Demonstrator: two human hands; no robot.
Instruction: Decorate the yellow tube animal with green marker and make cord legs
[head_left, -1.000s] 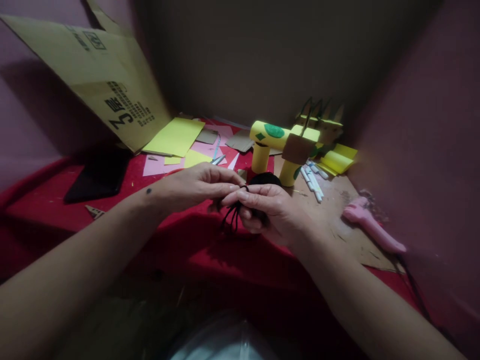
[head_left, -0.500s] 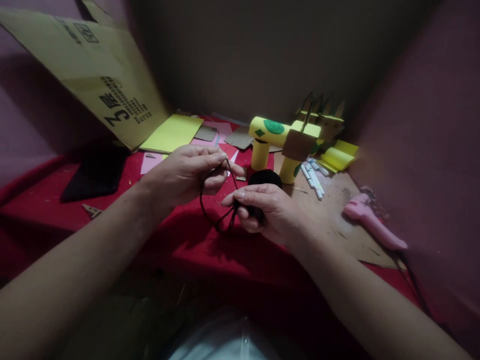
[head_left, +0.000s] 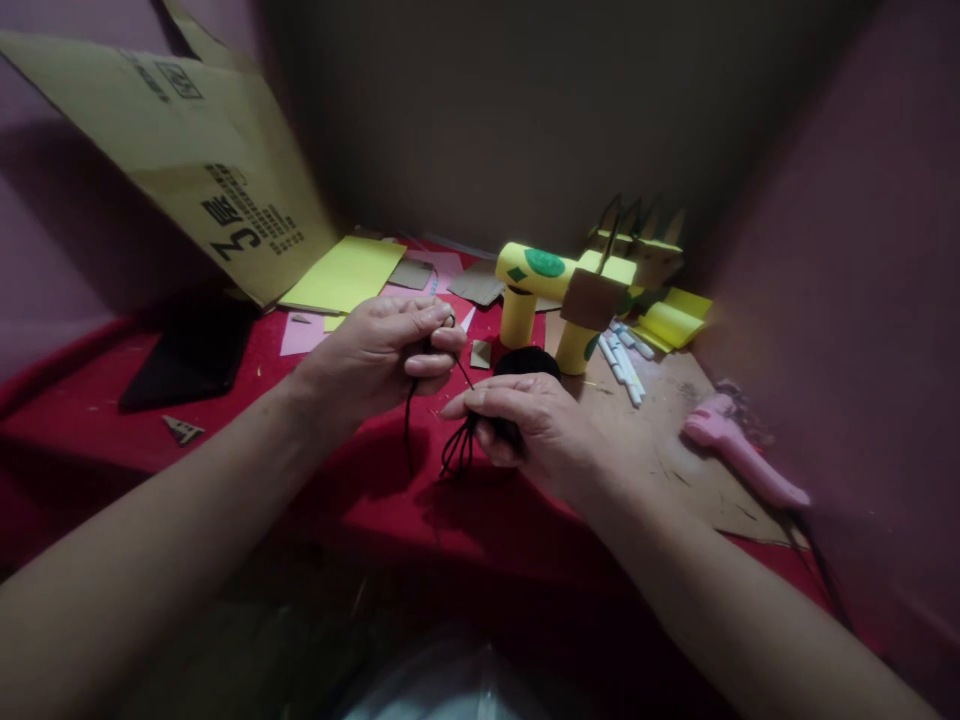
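My left hand pinches a black yarn, whose tail hangs below the fingers. A thin stretch of it runs across to my right hand. There, thumb and fingers are closed on gathered loops of the same yarn, which droop beneath the fingertips. Just behind my right hand lies a dark ball of yarn, partly hidden by it. Beyond that stands a yellow paper-tube figure with green spots and a brown cardboard band.
A pink glue gun and several white markers lie on a cardboard sheet at right. To the left are a black flat device, yellow paper and a leaning cardboard panel. Red cloth covers the table.
The wide yarn loop between my hands has come apart; its end now dangles from my left hand. Fingers of my left hand have curled in more. My right hand stays nearly in place.
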